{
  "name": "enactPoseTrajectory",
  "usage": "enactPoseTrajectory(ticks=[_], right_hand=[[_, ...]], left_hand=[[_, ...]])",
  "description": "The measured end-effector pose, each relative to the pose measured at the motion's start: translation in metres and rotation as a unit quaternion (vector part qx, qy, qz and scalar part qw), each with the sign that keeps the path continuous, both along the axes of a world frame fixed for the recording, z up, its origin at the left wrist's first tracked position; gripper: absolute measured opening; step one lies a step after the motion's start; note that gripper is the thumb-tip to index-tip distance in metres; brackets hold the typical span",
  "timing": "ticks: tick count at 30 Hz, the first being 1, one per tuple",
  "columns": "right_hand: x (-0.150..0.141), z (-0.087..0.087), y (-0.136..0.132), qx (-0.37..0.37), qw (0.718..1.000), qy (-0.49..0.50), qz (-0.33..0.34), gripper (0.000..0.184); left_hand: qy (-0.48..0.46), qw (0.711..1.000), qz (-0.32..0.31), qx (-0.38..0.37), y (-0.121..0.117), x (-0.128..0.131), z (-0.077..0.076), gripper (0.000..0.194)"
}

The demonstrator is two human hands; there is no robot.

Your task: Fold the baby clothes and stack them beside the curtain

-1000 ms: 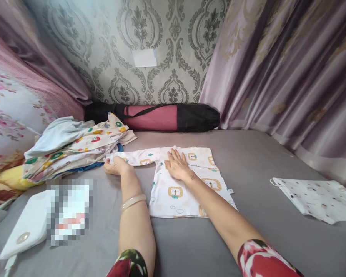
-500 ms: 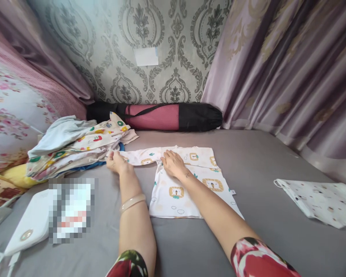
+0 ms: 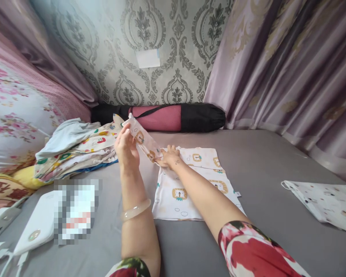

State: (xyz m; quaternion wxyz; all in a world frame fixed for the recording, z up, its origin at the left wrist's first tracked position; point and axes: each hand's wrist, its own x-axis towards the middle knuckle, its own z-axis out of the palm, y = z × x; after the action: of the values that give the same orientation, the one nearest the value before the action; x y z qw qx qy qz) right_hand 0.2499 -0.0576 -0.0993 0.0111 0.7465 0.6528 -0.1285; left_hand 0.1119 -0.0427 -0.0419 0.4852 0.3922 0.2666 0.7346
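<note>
A small white long-sleeved shirt (image 3: 173, 209) with yellow lion faces and green leaves lies flat on the grey bed sheet. Its right sleeve is folded in across the chest. My left hand (image 3: 127, 144) grips the cuff end of the other sleeve (image 3: 145, 140) and holds it up off the sheet, slanting toward the shoulder. At that shoulder my right hand (image 3: 170, 157) presses on the shirt, its fingers bent and the thumb side against the base of the sleeve. Part of the shirt is hidden under my right forearm.
Clothes are heaped in a pile (image 3: 75, 150) at the left, by a floral pillow (image 3: 14, 111). A rolled mat in a black and pink bag (image 3: 161, 117) lies along the wall. At the front left are a white power bank (image 3: 36, 223) and cables. A folded patterned garment (image 3: 325, 204) lies at the right.
My left hand has raised the sleeve's cuff off the sheet, moving it up and slightly right. My right hand has shifted a little toward the shoulder seam.
</note>
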Motion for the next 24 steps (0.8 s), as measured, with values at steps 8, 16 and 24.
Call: enactPoseTrajectory(ticks=[8,16,24], right_hand=[[0.017,0.009,-0.006,0.023,0.997,0.067,0.022,0.074],[0.088,-0.003,-0.059,0.15,0.775,0.567,-0.237,0.033],[0.137,-0.011,-0.088,0.127,0.629,0.713,-0.282,0.054]], left_hand=[[0.053,0.995,-0.081,0.0,-0.008,0.043,-0.002,0.046],[0.147,0.977,-0.15,0.038,-0.025,0.089,-0.011,0.043],[0.343,0.915,-0.202,0.065,-0.055,0.145,-0.045,0.047]])
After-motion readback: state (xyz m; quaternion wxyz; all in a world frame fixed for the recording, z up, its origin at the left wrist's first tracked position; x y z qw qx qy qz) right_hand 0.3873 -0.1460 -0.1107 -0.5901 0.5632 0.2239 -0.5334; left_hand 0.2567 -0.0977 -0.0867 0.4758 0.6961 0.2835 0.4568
